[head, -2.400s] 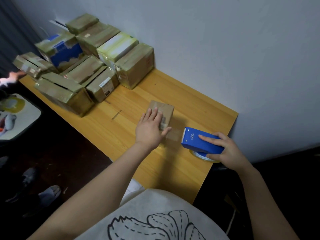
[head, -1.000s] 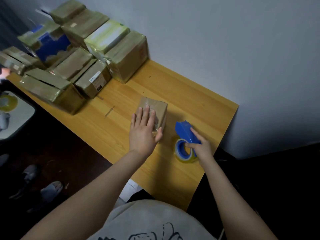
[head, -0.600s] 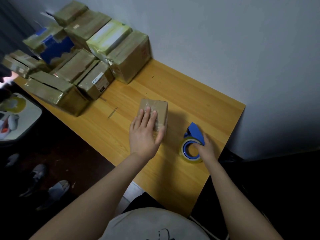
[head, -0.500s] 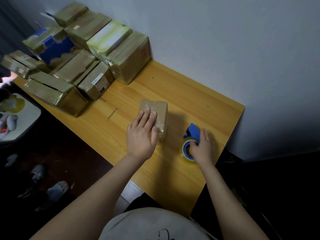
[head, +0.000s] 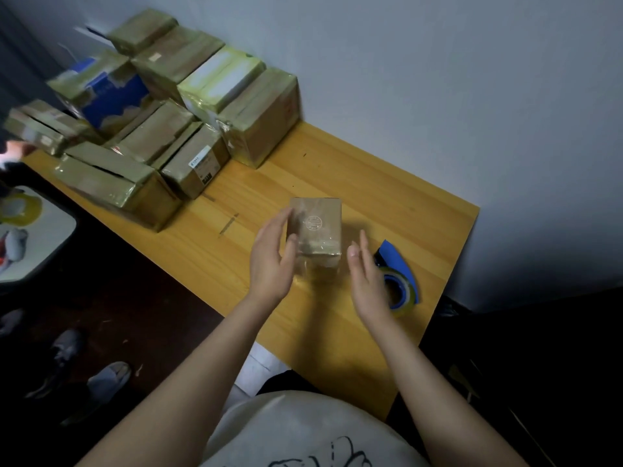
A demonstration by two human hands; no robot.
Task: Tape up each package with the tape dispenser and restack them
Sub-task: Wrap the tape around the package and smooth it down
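Left hand [head: 269,261] is open, its fingers straight and its palm turned to the right. It is near the person, well apart from the stack [head: 161,123] of taped packages that crowds the far left of the table [head: 387,183] against the wall [head: 438,79]. Its thumb appears to touch the near left corner of the small package [head: 317,227], and its fingers lie along that side without curling round it. The package sits on the table between the two palms, glossy with tape. Its top looks slightly longer front to back than across, though the wide lens makes that uncertain. The right hand [head: 367,274] is also open and holds nothing; its palm faces left, just beside the package's right side, and I cannot tell whether it touches. Behind that hand the blue tape dispenser [head: 401,264] lies on the table, partly hidden by the wrist. The package lies straight ahead between the palms, the left one slightly nearer, so the likely next move is to close both inward and carry the package far left to the stack.
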